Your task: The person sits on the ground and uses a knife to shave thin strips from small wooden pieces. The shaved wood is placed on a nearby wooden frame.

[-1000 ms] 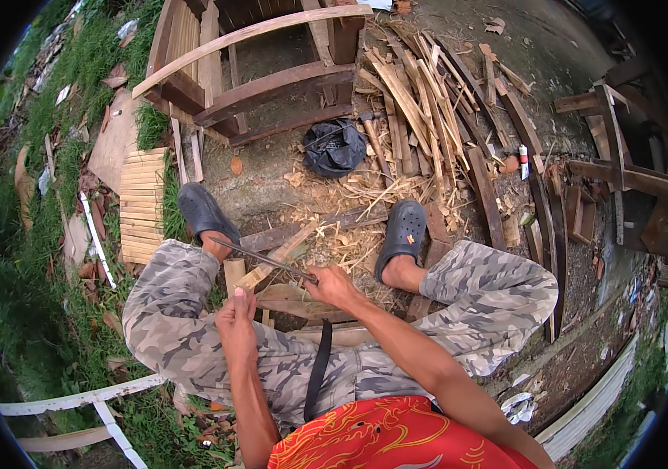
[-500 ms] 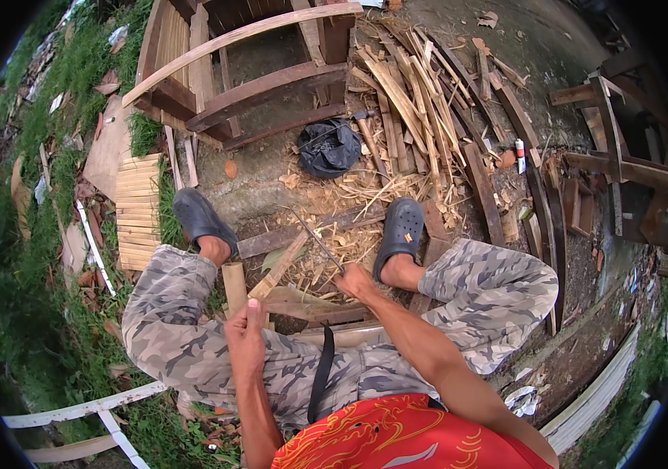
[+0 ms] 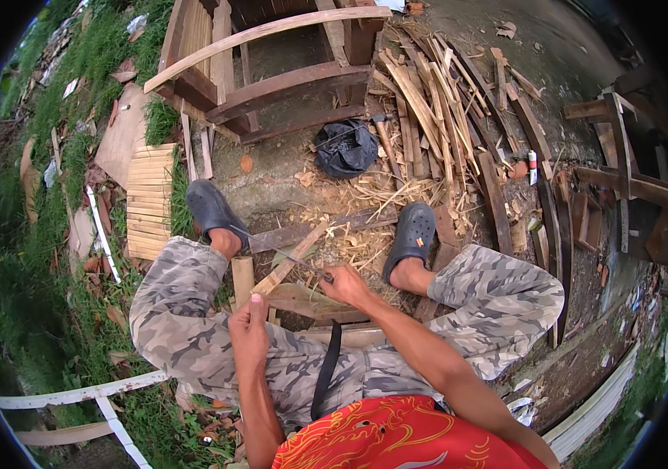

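My left hand (image 3: 248,332) is closed on the near end of a short, flat bamboo strip (image 3: 293,258), its thumb along the top. The strip slants away toward the far right above a litter of shavings. In my right hand (image 3: 347,286) is the handle of a long, thin-bladed knife (image 3: 287,254). Its blade points to the far left and crosses over the strip, with the tip near my left shoe. Whether the edge touches the bamboo I cannot tell. Below the hands, pieces of wood (image 3: 310,300) lie between my legs.
Pale shavings (image 3: 353,242) cover the ground between my shoes. Beyond are a black plastic bag (image 3: 346,147), a hammer (image 3: 387,144) and a heap of wood strips (image 3: 435,117). A wooden frame (image 3: 291,90) stands at the far side. Cut bamboo slats (image 3: 150,203) lie in a row at left.
My right hand has shifted slightly left and the knife blade has swung left across the bamboo strip. My left hand keeps its hold. The whole view has shifted a little.
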The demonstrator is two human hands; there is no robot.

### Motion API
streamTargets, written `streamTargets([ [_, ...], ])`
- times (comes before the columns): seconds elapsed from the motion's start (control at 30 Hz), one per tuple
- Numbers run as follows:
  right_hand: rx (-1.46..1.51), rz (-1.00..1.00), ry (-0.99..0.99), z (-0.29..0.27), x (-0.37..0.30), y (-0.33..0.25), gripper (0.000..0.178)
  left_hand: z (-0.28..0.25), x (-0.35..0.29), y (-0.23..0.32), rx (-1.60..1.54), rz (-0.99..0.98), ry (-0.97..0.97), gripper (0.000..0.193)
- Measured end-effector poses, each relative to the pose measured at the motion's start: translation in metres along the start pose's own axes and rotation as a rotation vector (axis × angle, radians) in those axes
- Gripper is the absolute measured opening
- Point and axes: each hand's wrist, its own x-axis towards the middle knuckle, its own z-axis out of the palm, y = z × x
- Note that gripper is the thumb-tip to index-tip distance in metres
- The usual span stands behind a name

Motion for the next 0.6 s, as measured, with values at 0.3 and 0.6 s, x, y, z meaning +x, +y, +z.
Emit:
streamTargets([
  [0.3,0.009,0.032,-0.046,-0.015,-0.019,-0.044,0.031,0.008,0.003,0.009,0.096,0.139,-0.038,0.043],
  [0.6,-0.056,0.054,0.009,-0.027,-0.022,-0.068,0.027,0.004,-0.003,0.005,0.164,0.136,-0.042,0.040],
])
